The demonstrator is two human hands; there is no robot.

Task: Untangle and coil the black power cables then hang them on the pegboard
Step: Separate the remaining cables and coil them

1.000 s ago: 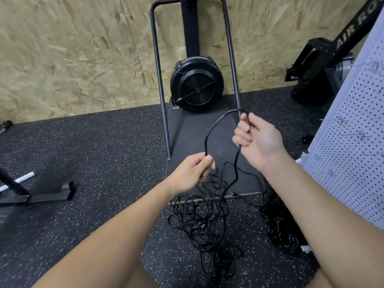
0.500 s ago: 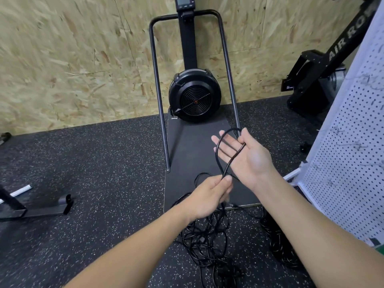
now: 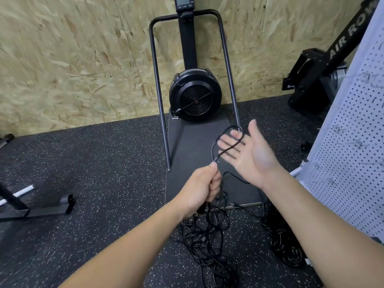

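A thin black power cable (image 3: 214, 149) forms a small loop in the air. My left hand (image 3: 204, 187) grips the cable just below the loop. My right hand (image 3: 248, 153) is spread flat, palm up, and the top of the loop lies across its straight fingers. From my left hand the cable drops into a tangled black heap (image 3: 209, 244) on the floor. A second, denser bundle of black cable (image 3: 284, 244) lies on the floor under my right forearm. The white pegboard (image 3: 357, 154) stands at the right edge.
A black fan-wheel exercise machine (image 3: 195, 94) with a tall tube frame and flat base plate stands straight ahead against the chipboard wall. A black rower (image 3: 324, 65) leans at the far right. A low black metal stand (image 3: 41, 206) lies at the left on the speckled rubber floor.
My right hand has opened from a closed grip on the loop to a flat palm. My left hand now grips the cable nearer the loop. The view has tilted upward.
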